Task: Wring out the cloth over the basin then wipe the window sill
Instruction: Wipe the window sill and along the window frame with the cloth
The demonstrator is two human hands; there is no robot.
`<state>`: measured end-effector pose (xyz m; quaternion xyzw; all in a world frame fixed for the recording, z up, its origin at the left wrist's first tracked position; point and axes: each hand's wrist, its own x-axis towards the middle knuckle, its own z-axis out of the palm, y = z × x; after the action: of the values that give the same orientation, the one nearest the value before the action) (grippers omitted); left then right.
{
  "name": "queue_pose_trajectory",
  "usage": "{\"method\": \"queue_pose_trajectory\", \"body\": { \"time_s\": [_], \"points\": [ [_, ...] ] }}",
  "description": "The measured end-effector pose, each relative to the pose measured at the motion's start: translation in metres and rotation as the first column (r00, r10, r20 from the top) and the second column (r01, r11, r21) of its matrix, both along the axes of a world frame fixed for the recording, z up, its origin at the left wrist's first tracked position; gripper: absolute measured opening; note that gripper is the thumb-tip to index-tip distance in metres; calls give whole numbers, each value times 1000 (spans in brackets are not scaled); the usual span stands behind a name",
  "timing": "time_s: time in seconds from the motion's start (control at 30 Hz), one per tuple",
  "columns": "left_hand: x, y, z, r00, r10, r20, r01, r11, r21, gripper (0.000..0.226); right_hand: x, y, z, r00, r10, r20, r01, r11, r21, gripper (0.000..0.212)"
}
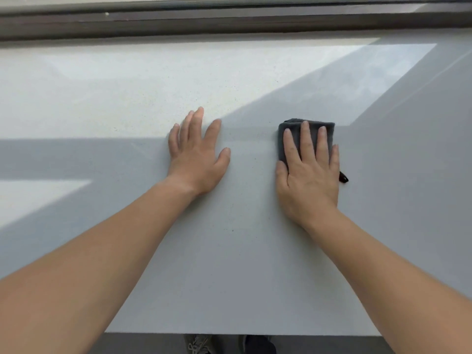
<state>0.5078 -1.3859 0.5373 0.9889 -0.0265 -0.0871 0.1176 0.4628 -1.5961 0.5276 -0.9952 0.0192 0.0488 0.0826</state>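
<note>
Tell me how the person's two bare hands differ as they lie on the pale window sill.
The right hand presses flat on a folded dark grey cloth; the left hand rests on the bare pale window sill. The left hand's fingers angle rightward, the right hand's point straight ahead. Both lie palm down, fingers extended.

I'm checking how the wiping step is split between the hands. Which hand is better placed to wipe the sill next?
The right hand: it lies flat on the folded grey cloth, pressing it onto the window sill. The left hand rests bare on the sill, apart from the cloth.
</note>
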Motion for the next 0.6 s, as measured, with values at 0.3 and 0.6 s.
{"method": "queue_pose_trajectory", "body": {
  "time_s": [0.3,0.6],
  "points": [
    [16,-5,-9,997,18,-69,-14,998,55,71,68,-34,0,989,144,-24,-144,990,9,60],
    [18,-6,-8,995,15,-103,-8,998,65,71,97,-6,4,929,366,-49,-365,931,29,60]
  ]
}}
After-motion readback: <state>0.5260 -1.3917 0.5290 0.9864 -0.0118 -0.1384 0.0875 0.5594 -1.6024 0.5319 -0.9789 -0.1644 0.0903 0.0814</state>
